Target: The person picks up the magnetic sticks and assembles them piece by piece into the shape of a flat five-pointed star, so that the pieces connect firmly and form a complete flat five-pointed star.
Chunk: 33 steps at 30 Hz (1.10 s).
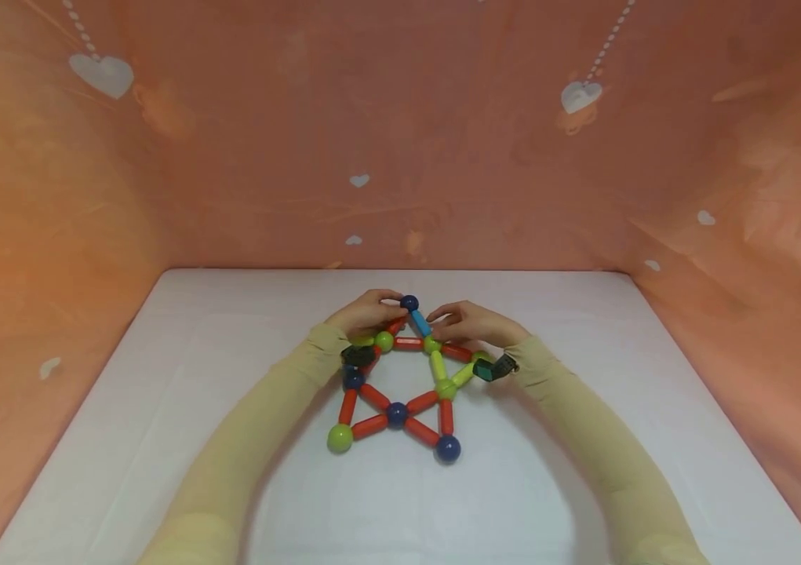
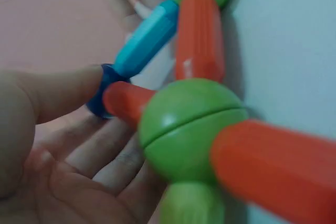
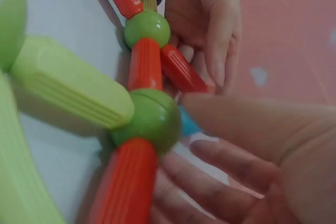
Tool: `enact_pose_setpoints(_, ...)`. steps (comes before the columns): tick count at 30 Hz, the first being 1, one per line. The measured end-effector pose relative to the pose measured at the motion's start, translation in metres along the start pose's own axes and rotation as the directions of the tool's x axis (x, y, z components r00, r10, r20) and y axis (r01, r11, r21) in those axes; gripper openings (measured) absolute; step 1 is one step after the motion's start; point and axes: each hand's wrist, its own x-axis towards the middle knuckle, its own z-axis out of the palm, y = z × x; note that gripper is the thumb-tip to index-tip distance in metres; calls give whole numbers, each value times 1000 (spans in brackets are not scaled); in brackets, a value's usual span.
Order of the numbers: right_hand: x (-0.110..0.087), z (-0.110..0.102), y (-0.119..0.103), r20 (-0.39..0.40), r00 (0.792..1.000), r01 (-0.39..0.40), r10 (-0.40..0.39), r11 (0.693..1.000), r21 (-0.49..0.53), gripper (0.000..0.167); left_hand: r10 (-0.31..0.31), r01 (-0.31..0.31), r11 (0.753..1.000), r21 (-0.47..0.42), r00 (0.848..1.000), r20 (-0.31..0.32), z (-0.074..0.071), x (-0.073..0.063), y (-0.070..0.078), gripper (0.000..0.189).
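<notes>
A star-shaped frame of magnetic rods and balls lies on the table, with red, yellow-green and blue parts. At its far tip my left hand point(image 1: 365, 312) pinches a dark blue ball point(image 1: 409, 303) between thumb and fingers. A red rod point(image 2: 128, 100) and a light blue rod point(image 2: 147, 38) meet at that ball. My right hand point(image 1: 474, 322) is beside the light blue rod, its thumb and forefinger apart close around it; contact is unclear. Near this hand a green ball point(image 3: 149, 119) joins the light blue rod's lower end with red and yellow-green rods.
Toward the near side of the frame are a dark blue centre ball point(image 1: 397, 414), a green ball point(image 1: 340, 438) and another dark blue ball point(image 1: 448, 449). A white cloth covers the table point(image 1: 181, 377). Orange fabric point(image 1: 400, 141) with hearts hangs around its back and sides.
</notes>
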Motion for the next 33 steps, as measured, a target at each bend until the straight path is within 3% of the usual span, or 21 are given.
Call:
enact_pose_setpoints(3,-11,-3,2,3,1000,3,-2,993,-114,44,63,-64,992,105,998,14,-10,-12,0,44)
enact_pose_setpoints(5,-23,-4,3,-26,1000,12,-18,981,-194,45,89,-91,984,154,996,24,-20,-27,-1,42)
enact_pose_setpoints(8,-45,-5,7,-83,995,21,-48,955,-295,46,154,-166,943,290,986,62,-38,-52,-5,38)
enact_pose_setpoints(11,-67,-5,15,-137,988,12,-68,929,-371,46,176,-199,900,387,980,93,-55,-72,-13,38)
enact_pose_setpoints(12,-72,-5,18,-149,986,11,-74,923,-386,45,198,-221,876,429,975,97,-60,-76,-16,38)
enact_pose_setpoints(13,-76,-4,21,-159,984,12,-81,920,-391,44,198,-220,871,439,975,96,-64,-81,-20,39)
enact_pose_setpoints(15,-81,-2,26,-175,979,29,-106,918,-395,43,175,-194,878,437,981,83,-70,-89,-26,41)
enact_pose_setpoints(17,-81,1,31,-196,971,52,-139,918,-394,39,137,-149,908,391,989,58,-73,-96,-32,40)
enact_pose_setpoints(19,-78,4,36,-218,960,77,-175,915,-395,35,124,-132,922,363,991,47,-75,-101,-37,39)
enact_pose_setpoints(21,-73,7,39,-249,948,86,-199,912,-401,32,138,-140,923,359,990,32,-76,-104,-40,37)
enact_pose_setpoints(26,-64,6,44,-323,924,66,-205,917,-393,29,218,-193,889,416,976,-13,-75,-96,-43,36)
enact_pose_setpoints(33,-46,-16,45,-358,923,8,-144,935,-355,33,191,-150,937,317,976,-103,-77,-68,-40,40)
